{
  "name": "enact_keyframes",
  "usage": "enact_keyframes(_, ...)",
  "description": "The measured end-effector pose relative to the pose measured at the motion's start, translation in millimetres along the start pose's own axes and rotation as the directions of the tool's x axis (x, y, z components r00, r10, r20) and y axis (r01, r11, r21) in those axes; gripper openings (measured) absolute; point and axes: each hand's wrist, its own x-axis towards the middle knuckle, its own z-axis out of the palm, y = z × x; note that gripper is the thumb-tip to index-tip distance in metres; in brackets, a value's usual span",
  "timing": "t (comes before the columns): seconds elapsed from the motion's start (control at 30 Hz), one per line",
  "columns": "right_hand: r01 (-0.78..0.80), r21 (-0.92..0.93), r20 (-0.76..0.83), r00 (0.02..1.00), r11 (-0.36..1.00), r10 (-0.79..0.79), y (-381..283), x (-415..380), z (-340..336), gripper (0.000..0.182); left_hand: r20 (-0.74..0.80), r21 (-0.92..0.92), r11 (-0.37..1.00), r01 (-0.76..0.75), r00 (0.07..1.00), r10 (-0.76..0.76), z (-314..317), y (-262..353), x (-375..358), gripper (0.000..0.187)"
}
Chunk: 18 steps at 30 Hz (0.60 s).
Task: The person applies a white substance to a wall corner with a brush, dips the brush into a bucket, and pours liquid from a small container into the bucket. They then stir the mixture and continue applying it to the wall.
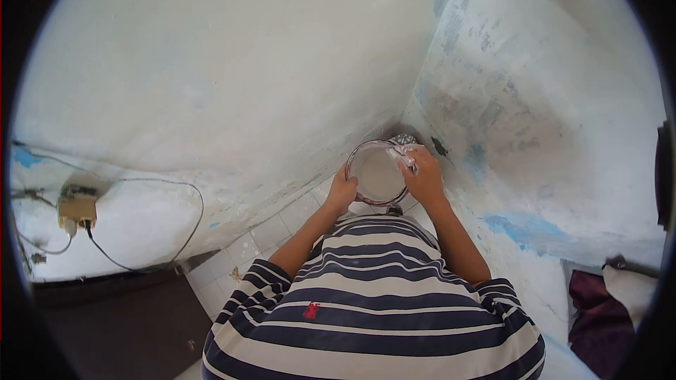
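- My left hand [341, 191] is clamped on the left rim of a round bucket [367, 144].
- My right hand [424, 177] grips a whitish, smeared tool [402, 157], type unclear, at its right rim.
- The bucket, dark-rimmed with pale smears, holds greyish-white paste [382, 176], near the walls' corner.

Navy and off-white stripes run across the shirt [380, 302], a small red emblem [311, 309] on it; whitish walls [232, 63] carry bright blue patches [524, 231], the socket box [77, 210] is yellowish, the cloth [595, 309] dark maroon, the floor tiles [243, 250] white
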Motion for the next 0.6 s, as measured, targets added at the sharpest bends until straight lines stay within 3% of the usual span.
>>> enact_keyframes(0.03,-0.012,-0.008,-0.010,1.000,1.000,0.012,-5,-1,-1,0.024,-0.006,0.012,1.000,-0.029,1.000,0.029,-5,-1,1,0.062)
enact_keyframes(0.1,0.145,-0.213,-0.082,0.983,0.966,-0.165,-16,-4,-5,0.025,0.002,0.032,0.998,-0.049,0.999,0.049,-21,-15,11,0.059)
enact_keyframes(0.17,0.062,-0.213,-0.052,0.996,0.975,-0.074,-14,-23,2,0.026,0.005,0.235,0.948,-0.214,0.976,0.219,-44,-50,38,0.059)
enact_keyframes(0.23,-0.020,-0.212,-0.021,1.000,0.977,0.016,-15,-39,11,0.027,0.005,0.226,0.958,-0.175,0.984,0.179,-49,-44,40,0.063)
enact_keyframes(0.3,-0.121,-0.043,-0.051,0.992,0.992,0.119,-19,-55,22,0.025,-0.009,0.217,0.968,-0.123,0.992,0.128,-50,-31,30,0.066)
enact_keyframes(0.37,-0.168,-0.031,-0.073,0.984,0.985,0.165,-29,-66,26,0.026,0.011,0.135,0.991,0.025,1.000,-0.027,-43,-5,11,0.068)
enact_keyframes(0.4,-0.190,-0.018,-0.098,0.977,0.982,0.188,-35,-70,27,0.027,0.009,0.142,0.989,0.041,0.999,-0.043,-48,-12,13,0.068)
enact_keyframes(0.47,-0.250,0.021,-0.146,0.957,0.968,0.251,-47,-71,29,0.027,0.045,0.310,0.944,-0.116,0.993,0.107,-58,-25,23,0.069)
enact_keyframes(0.57,-0.337,0.085,-0.221,0.911,0.938,0.347,-38,-77,43,0.022,0.067,0.200,0.980,-0.016,0.998,0.003,-60,-13,21,0.070)
enact_keyframes(0.6,-0.439,0.284,-0.196,0.844,0.852,0.500,-38,-77,46,0.020,0.067,0.205,0.979,0.000,0.998,-0.014,-64,-16,25,0.070)
